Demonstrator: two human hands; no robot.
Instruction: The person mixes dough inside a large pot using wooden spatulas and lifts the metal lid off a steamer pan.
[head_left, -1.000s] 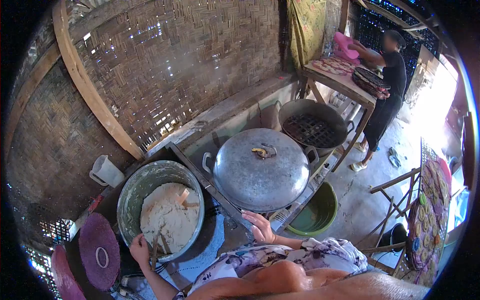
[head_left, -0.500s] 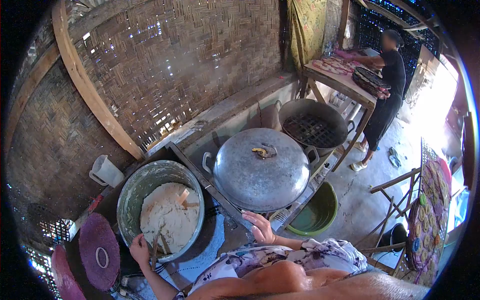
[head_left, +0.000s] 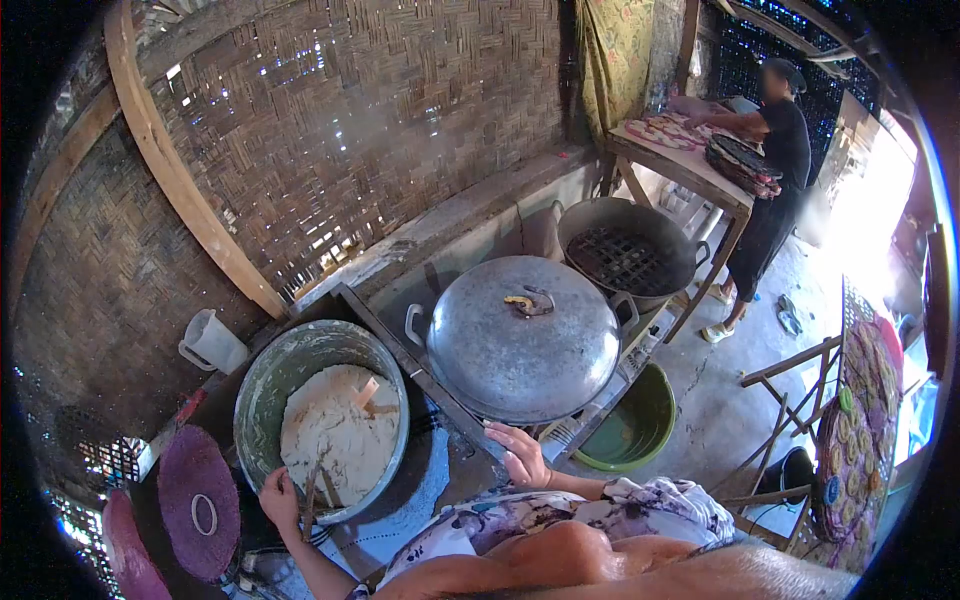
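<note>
My left hand [head_left: 280, 497] is at the near left rim of a large green tub [head_left: 252, 400], its fingers bent over the edge. White dough or batter [head_left: 335, 440] fills the tub's bottom, with wooden sticks [head_left: 326, 480] and a flat wooden piece [head_left: 368, 392] in it. In front of me a big steamer pot wears a domed metal lid [head_left: 520, 350] with a cloth-wrapped handle [head_left: 530, 302]. Close to the lid's near edge, my right hand [head_left: 520, 457] is open with fingers loosely stretched, holding nothing. Whether it touches the stove edge I cannot tell.
A second pot with a grate [head_left: 632, 240] stands behind the lidded one. A green basin [head_left: 640, 415] sits on the floor at right. Left are a white pitcher [head_left: 213, 340] and a purple disc [head_left: 200, 500]. Another person [head_left: 785, 150] works at a table [head_left: 690, 175].
The other person's hands and arms have shifted slightly at the table. Both my hands stay where they were.
</note>
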